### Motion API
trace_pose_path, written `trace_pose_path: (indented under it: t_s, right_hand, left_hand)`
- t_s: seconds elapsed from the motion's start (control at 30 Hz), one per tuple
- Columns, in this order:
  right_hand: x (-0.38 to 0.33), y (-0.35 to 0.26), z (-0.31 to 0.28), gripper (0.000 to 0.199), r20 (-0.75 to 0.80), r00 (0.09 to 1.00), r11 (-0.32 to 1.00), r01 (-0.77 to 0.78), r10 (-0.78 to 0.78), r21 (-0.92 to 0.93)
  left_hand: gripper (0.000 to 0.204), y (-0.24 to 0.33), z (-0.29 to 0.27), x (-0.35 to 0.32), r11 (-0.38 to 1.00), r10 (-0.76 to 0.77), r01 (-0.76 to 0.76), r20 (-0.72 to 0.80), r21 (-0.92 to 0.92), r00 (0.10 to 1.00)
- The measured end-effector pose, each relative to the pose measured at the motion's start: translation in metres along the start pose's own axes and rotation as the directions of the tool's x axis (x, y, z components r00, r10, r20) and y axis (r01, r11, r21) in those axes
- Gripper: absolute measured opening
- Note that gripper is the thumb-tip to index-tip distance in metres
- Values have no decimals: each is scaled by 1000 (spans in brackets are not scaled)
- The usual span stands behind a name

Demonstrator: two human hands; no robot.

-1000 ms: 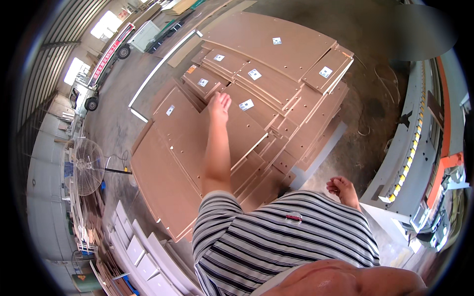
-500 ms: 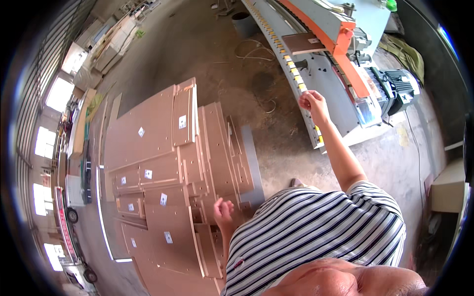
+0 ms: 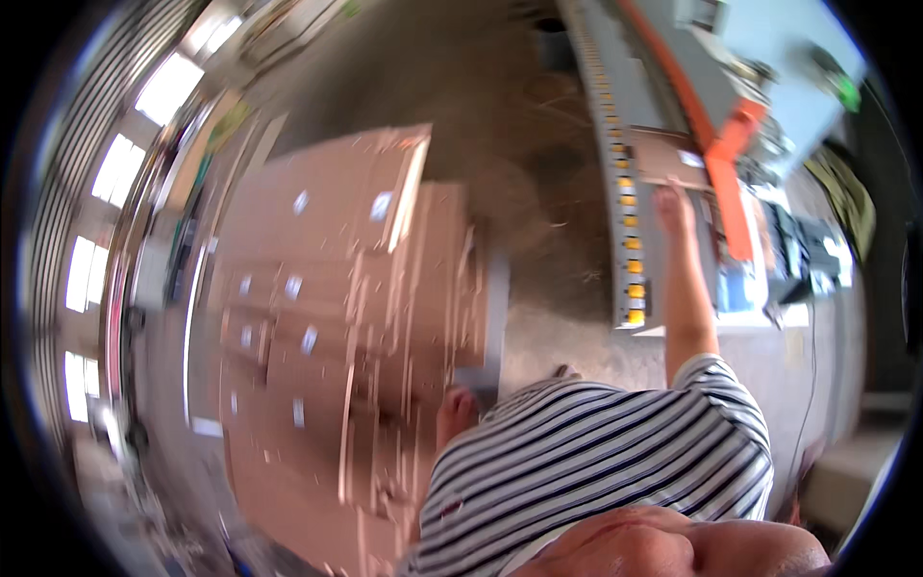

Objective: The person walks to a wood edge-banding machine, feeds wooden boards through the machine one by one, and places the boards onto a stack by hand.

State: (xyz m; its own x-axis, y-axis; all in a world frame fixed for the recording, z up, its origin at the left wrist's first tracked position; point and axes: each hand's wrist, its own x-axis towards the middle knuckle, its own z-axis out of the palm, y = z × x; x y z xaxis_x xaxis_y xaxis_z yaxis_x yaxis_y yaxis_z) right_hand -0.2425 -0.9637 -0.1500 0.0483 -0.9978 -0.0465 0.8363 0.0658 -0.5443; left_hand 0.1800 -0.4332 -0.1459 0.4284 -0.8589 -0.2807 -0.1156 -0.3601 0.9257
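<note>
A brown board [image 3: 667, 159] with a white label lies on the grey bed of the orange and grey machine [image 3: 735, 144]. At the board's near edge is my right hand [image 3: 675, 207], its arm stretched forward; blur hides whether the fingers touch or grip it. My left hand [image 3: 458, 412] hangs low beside the stacks of brown boards [image 3: 317, 260]. Its fingers look loosely curled but are smeared by motion, and I see nothing held in them.
Along the machine's left side runs a chain track [image 3: 631, 245] with yellow blocks. A motor [image 3: 817, 255] and green cloth [image 3: 846, 192] are at its right. The board stacks cover the floor on my left. A cable [image 3: 812, 385] trails down the right side.
My right hand has moved forward from the machine's near edge to the board on its bed. My view has turned, and the machine appears further right. The left hand stays low.
</note>
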Motion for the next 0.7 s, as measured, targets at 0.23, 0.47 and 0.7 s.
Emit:
trace_pose_path:
  t_s: [0.23,0.47,0.7]
  right_hand:
    - [10,-32,-90,30,-326,945,998,-42,25,-43]
    - [-196,67,114,23,-125,918,888,-396,377,-233]
    - [-284,143,263,39,336,510,569,-415,792,-710]
  left_hand:
    - [20,51,17,2,1000,-9,7,-64,-17,998]
    - [40,85,2,7,836,-53,136,168,-531,984]
    - [41,124,-20,13,673,-17,139,173,-726,985]
